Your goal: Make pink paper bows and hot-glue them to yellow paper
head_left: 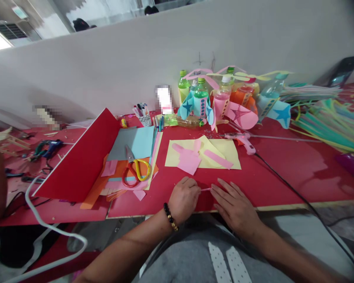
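Note:
In the head view a thin pink strip of paper (205, 190) runs between my two hands, close to the table's front edge. My left hand (184, 200), with a beaded bracelet at the wrist, is closed on the strip's left end. My right hand (236, 206) lies nearly flat, fingers stretched out, its index fingertip at the strip's right end. Just beyond them, cut pink paper pieces (190, 161) rest on pale yellow sheets (236, 155). Scissors (135, 169) with one red and one yellow handle lie on coloured paper to the left.
Decorated plastic bottles (201, 98) with paper fins and propellers stand at the back. A pink glue gun (243, 141) lies at right, its cord crossing the front edge. Balloon-like strips (336, 122) cover the far right. A red board (82, 161) leans at left beside a pen cup (144, 119).

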Demonstrator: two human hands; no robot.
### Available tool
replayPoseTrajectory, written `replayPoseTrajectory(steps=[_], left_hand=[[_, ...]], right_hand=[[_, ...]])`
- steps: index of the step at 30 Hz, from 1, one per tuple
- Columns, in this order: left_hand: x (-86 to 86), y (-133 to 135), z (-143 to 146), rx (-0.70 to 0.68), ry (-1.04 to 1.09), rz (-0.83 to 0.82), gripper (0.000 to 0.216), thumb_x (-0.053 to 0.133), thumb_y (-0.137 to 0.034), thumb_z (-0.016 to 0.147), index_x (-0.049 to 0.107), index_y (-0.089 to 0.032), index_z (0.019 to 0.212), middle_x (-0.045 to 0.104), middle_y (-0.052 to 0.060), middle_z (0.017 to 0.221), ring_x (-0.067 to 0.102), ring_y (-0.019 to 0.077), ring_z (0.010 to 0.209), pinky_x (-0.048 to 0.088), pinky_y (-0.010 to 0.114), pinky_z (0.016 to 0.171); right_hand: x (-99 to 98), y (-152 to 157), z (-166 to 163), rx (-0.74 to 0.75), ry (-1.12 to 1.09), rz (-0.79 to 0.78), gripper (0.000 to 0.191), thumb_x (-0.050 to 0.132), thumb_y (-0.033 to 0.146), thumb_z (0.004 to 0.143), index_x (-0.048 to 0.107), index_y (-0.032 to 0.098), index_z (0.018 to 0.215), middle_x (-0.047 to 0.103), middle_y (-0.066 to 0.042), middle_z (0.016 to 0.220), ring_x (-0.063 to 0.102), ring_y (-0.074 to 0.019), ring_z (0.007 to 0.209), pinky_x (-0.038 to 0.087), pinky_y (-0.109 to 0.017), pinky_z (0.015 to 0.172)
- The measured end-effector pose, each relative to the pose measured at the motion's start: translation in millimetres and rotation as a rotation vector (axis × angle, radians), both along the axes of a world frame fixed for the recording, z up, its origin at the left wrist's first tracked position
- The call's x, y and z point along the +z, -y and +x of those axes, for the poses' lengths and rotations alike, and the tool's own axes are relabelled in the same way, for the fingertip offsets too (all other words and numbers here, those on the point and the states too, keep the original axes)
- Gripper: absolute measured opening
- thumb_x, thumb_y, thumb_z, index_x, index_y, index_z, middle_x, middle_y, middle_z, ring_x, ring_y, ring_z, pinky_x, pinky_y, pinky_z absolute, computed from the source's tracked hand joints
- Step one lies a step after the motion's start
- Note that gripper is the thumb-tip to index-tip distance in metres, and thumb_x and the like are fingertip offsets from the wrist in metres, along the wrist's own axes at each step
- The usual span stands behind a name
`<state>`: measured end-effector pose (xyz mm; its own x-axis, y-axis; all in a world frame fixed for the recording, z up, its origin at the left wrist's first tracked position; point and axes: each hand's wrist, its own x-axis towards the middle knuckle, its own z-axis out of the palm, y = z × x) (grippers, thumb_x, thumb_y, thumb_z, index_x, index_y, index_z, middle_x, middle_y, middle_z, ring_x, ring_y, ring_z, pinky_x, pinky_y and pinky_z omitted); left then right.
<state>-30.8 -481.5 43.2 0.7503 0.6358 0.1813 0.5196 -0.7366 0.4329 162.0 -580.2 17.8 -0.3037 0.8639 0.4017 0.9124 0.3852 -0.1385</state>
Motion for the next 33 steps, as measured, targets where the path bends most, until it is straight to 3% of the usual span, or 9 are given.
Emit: replayPoseTrajectory(steps=[14, 24, 30, 33], left_hand=[[3.4, 5, 5, 0.044, -0.010, -0.038, 0.014, 0.052, -0.011, 0.085, 0.064, -0.016, 0.080, 0.061, 0.004, 0.085, 0.052, 0.0168, 0.084, 0.042, 0.029, 0.076], [5.5, 6, 8, 0.011, -0.036, -0.027, 0.016, 0.051, -0.019, 0.089, 0.065, -0.017, 0.082, 0.061, 0.003, 0.084, 0.051, 0.0166, 0.082, 0.042, 0.030, 0.075], [-2.5, 18, 7, -0.084, -0.152, 0.082, 0.029, 0.040, -0.022, 0.094, 0.057, -0.018, 0.117, 0.060, 0.005, 0.100, 0.049, 0.0187, 0.088, 0.043, 0.035, 0.084], [-2.4, 26, 7, -0.093, -0.228, 0.115, 0.032, 0.038, -0.023, 0.095, 0.052, -0.017, 0.123, 0.057, 0.007, 0.106, 0.048, 0.0208, 0.094, 0.043, 0.037, 0.086]], right_hand=[[-7.9, 14, -6, -0.034, 0.060, 0.037, 0.045, 0.055, 0.021, 0.087, 0.055, 0.012, 0.131, 0.055, -0.006, 0.136, 0.038, -0.0329, 0.130, 0.037, -0.050, 0.103], [-3.1, 19, -11, -0.061, -0.046, 0.060, 0.034, 0.055, 0.021, 0.088, 0.063, 0.016, 0.121, 0.062, -0.006, 0.129, 0.047, -0.0291, 0.123, 0.038, -0.048, 0.103], [-1.2, 18, -13, -0.065, -0.054, 0.062, 0.034, 0.053, 0.023, 0.089, 0.063, 0.016, 0.122, 0.063, -0.005, 0.126, 0.050, -0.0281, 0.120, 0.037, -0.047, 0.103], [-1.1, 17, -14, -0.067, -0.054, 0.056, 0.034, 0.051, 0.023, 0.090, 0.062, 0.015, 0.122, 0.064, -0.004, 0.126, 0.051, -0.0273, 0.119, 0.036, -0.046, 0.104]])
